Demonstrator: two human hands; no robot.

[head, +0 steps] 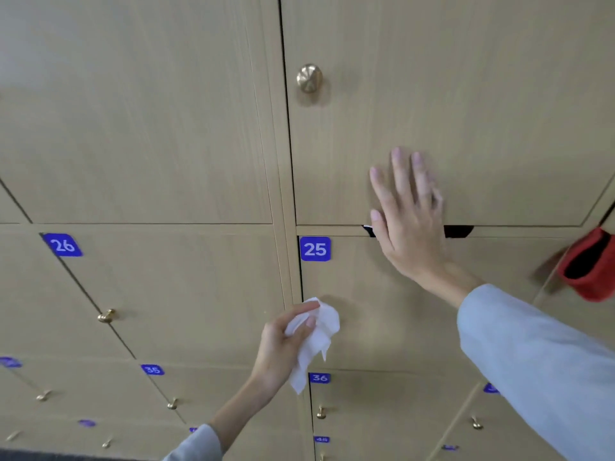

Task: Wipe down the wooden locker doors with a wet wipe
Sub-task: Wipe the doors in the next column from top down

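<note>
A wall of light wooden locker doors fills the view. My right hand [407,214] lies flat with straight fingers against the lower edge of the upper door [466,111], the one with a brass knob [309,78]. It covers part of a dark slot at the top of door 25 [382,327]. My left hand [283,344] grips a crumpled white wet wipe [316,341] in front of door 25's left side, below the blue label 25 [315,249]. Whether the wipe touches the wood I cannot tell.
Door 26 [133,294] with a small brass knob [106,316] sits to the left. Lower rows carry labels 35 [152,370] and 36 [319,377] and more knobs. A red pouch [589,264] with a black inside hangs at the right edge.
</note>
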